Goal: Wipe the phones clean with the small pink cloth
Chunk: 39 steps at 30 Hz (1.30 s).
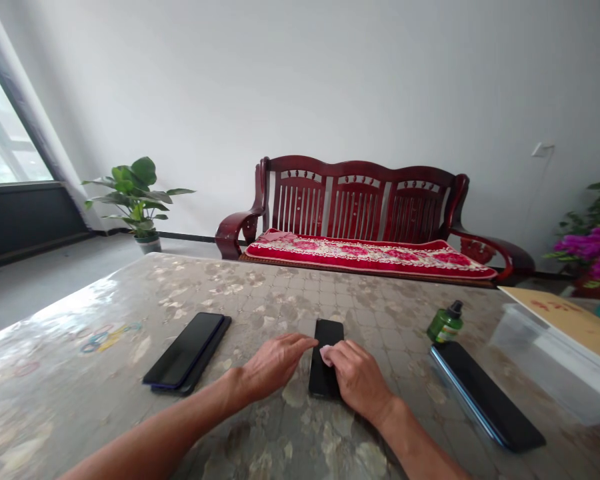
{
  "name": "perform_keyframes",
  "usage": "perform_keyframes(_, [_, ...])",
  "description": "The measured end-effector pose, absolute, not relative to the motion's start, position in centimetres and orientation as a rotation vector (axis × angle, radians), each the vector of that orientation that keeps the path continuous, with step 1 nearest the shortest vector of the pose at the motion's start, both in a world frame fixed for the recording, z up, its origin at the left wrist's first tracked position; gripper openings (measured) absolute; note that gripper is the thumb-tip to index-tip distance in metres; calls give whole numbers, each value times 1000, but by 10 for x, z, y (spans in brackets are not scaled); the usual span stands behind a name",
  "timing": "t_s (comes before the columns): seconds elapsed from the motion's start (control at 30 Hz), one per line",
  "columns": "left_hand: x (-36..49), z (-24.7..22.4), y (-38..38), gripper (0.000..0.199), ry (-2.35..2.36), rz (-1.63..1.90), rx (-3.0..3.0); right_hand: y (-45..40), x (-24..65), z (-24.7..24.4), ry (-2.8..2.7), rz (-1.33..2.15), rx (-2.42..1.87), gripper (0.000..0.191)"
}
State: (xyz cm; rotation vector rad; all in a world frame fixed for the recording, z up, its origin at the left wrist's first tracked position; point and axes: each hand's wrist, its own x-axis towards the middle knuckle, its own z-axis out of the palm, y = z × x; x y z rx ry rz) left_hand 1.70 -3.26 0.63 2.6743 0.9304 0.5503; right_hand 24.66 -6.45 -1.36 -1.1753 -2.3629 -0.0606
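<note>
A black smartphone (325,377) lies flat on the patterned tablecloth in front of me, its screen facing up. My left hand (275,363) reaches in from the left with fingers stretched out, the fingertips at the phone's left edge. Pinched in the fingers of my right hand (359,377) is a small pale pink cloth (325,355), pressed against the screen. The right hand covers part of the phone's right side.
Two stacked smartphones (187,350) lie at the left; more stacked phones (490,397) are at the right. Behind those stands a green pump bottle (446,323). A clear plastic box (535,363) with a brown envelope (570,320) on top sits far right. Coloured rubber bands (103,339) lie left.
</note>
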Motion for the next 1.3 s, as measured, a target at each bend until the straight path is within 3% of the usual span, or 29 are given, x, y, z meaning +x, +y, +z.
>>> perform_keyframes(0.17, [31, 19, 6, 79, 857, 333, 2914, -63, 248, -13, -2395, -73, -1165, 23])
perform_keyframes(0.3, [57, 23, 27, 86, 776, 105, 3035, -63, 249, -14, -2411, -78, -1159, 22])
perform_keyframes(0.57, [84, 20, 49, 78, 646, -76, 3073, -64, 247, -13, -2413, -95, -1193, 20])
perform_keyframes(0.9, [49, 34, 44, 71, 995, -129, 2904, -59, 247, -5, -2403, -130, -1284, 20])
perform_keyframes(1.3, [33, 11, -16, 61, 1470, 164, 2638, -59, 247, -7, -2264, -173, -1510, 24])
